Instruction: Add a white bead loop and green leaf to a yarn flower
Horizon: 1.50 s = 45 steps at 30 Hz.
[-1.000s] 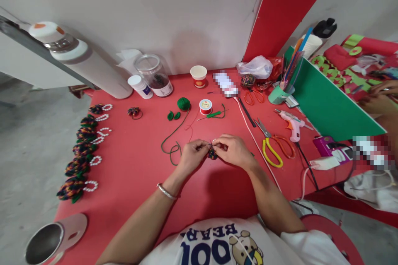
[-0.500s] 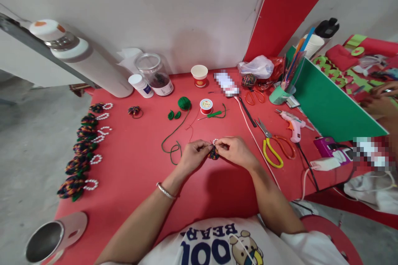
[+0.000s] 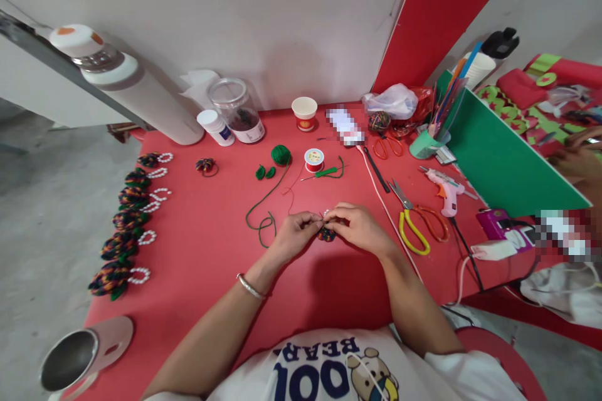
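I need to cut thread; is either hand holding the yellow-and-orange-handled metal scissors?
No, those scissors lie on the red table, to the right of the right hand.

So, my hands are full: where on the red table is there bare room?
Widest patch: between the row of yarn pieces and the left forearm. A smaller one lies between both forearms, bordered by the held yarn piece and the shirt. Right of the right hand it's crowded: large scissors, glue gun.
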### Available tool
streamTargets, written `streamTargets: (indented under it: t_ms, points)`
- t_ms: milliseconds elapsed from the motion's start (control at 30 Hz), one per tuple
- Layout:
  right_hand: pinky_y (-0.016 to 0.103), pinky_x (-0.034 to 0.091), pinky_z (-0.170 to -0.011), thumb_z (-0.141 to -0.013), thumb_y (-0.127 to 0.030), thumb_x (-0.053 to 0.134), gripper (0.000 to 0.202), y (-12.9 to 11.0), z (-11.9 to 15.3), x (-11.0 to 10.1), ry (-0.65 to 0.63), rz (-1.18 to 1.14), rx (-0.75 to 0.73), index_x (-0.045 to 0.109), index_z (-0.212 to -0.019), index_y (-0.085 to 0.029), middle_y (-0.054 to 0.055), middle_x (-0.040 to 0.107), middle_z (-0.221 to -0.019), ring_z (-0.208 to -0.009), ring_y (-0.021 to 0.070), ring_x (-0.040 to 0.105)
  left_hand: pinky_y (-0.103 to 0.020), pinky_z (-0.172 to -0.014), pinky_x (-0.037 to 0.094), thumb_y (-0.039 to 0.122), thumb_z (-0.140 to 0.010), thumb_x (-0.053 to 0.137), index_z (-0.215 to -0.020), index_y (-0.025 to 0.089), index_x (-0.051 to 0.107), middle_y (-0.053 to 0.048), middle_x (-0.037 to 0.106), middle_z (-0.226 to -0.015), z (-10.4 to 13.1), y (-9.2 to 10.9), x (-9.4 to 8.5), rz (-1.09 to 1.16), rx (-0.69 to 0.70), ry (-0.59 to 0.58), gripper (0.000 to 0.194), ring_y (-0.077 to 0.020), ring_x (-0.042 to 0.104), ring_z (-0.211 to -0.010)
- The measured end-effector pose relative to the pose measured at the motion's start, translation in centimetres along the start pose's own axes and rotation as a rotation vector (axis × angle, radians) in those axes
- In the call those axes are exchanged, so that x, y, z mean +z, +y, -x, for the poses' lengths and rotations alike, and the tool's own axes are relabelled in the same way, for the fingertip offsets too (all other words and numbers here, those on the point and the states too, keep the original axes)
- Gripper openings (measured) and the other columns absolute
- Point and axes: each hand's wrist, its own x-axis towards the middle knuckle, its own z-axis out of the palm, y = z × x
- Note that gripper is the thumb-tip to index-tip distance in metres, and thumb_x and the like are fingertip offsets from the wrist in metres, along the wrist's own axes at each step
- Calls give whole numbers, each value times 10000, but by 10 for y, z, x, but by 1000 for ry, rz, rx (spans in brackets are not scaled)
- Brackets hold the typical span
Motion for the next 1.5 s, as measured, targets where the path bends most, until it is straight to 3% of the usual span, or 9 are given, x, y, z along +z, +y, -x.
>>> streamTargets:
  t_ms: [167, 500, 900, 1167, 1500]
  points:
    - [212, 431, -690, -872, -162, 694, 92, 1, -1, 0, -25, 14, 46, 742, -918, -225, -8, 679, -844, -752, 112, 623, -263, -651, 473, 415, -762, 772, -762, 125, 712, -49, 690, -699, -1, -5, 1, 72, 1, -40, 297, -133, 610, -648]
    - [212, 391, -656, -861, -171, 704, 77, 3, -1, 2, -68, 10, 56, 654, -812, -202, -24, 650, -791, -700, 107, 580, -269, -640, 469, 444, -750, 773, -769, 121, 713, -53, 686, -694, 2, 3, 1, -25, 3, -60, 329, -136, 597, -636]
    - [230, 394, -695, -861, -110, 670, 123, 2, -1, -9, -158, 13, 40, 626, -785, -196, -21, 612, -804, -743, 124, 566, -229, -516, 406, 370, -752, 700, -758, 135, 711, -38, 673, -635, -2, -6, -1, -95, 23, 125, 235, -119, 557, -543]
    - [231, 390, -690, -850, -91, 679, 142, 1, 0, -12, -174, 35, 31, 632, -760, -190, -22, 602, -782, -733, 123, 562, -223, -509, 383, 326, -744, 670, -745, 140, 711, -30, 663, -628, -1, -3, -1, -156, 28, 142, 190, -110, 528, -529]
    - [231, 482, -720, -837, -149, 672, 108, 1, 3, -10, -128, -84, 101, 692, -918, -218, -10, 703, -844, -757, 127, 648, -228, -529, 389, 320, -732, 686, -743, 140, 703, -33, 669, -648, 1, 5, -1, -234, -2, 80, 181, -117, 539, -552]
